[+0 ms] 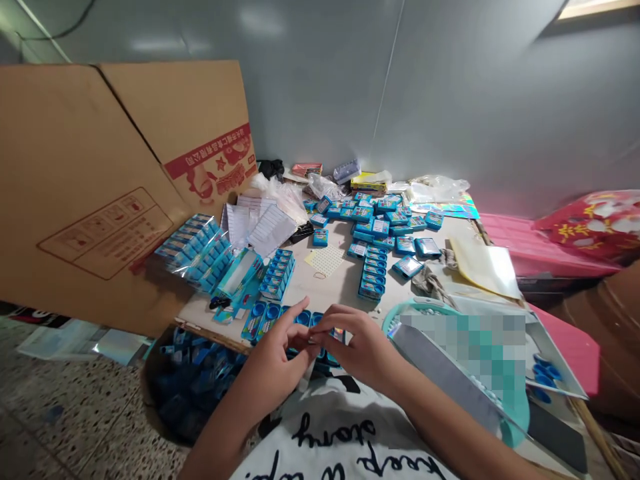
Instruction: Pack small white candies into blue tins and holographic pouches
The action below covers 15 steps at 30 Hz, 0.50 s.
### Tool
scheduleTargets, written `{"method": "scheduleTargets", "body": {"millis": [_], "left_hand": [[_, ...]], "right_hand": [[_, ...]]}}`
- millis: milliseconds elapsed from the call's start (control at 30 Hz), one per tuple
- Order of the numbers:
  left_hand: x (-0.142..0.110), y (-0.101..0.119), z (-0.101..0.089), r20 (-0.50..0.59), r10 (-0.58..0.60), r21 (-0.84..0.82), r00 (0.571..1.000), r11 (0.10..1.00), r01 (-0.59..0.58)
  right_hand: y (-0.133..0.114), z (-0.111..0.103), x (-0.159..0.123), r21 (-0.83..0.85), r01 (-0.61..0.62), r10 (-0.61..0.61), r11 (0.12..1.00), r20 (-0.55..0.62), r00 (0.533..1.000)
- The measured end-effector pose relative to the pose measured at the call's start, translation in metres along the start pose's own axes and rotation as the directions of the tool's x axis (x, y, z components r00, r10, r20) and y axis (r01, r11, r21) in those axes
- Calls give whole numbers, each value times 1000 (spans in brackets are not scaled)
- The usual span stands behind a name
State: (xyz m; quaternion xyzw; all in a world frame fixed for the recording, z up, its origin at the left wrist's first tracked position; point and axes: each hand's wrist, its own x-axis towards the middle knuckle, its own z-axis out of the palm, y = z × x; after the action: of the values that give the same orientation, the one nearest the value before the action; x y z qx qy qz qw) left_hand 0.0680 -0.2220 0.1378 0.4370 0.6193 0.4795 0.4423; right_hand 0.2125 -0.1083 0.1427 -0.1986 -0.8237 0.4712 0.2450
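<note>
My left hand point(280, 350) and my right hand point(363, 343) meet at the table's front edge, fingertips pinched together. Whatever sits between the fingertips is too small and hidden to name. Just behind and beneath them runs a row of small blue cases point(270, 317) with round hollows, partly covered by my hands. Farther in, one upright stack of blue cases point(373, 273) stands right of the middle, another stack point(277, 275) to the left. A loose heap of blue printed boxes point(373, 217) covers the back of the table.
Left stands a large cardboard carton point(100, 187), with wrapped packs of blue boxes point(195, 253) beside it. Below the edge is a bin of blue pieces point(195, 373). On the right, a teal basket point(517, 413) holds small white pieces, near a white tray point(555, 347) with blue parts.
</note>
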Motion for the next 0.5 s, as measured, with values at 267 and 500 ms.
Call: {"method": "scheduleTargets", "body": {"millis": [267,500], "left_hand": [[-13,-15,-12,-116,-70,-19,991,997,68],[-37,-25,-22,-275,-121,-71,954,992,106]], "right_hand": [[-6,11,1,-41,5,-10,999,-132,991],[-1,33,-1,136,-65,96,989,-239,966]]}}
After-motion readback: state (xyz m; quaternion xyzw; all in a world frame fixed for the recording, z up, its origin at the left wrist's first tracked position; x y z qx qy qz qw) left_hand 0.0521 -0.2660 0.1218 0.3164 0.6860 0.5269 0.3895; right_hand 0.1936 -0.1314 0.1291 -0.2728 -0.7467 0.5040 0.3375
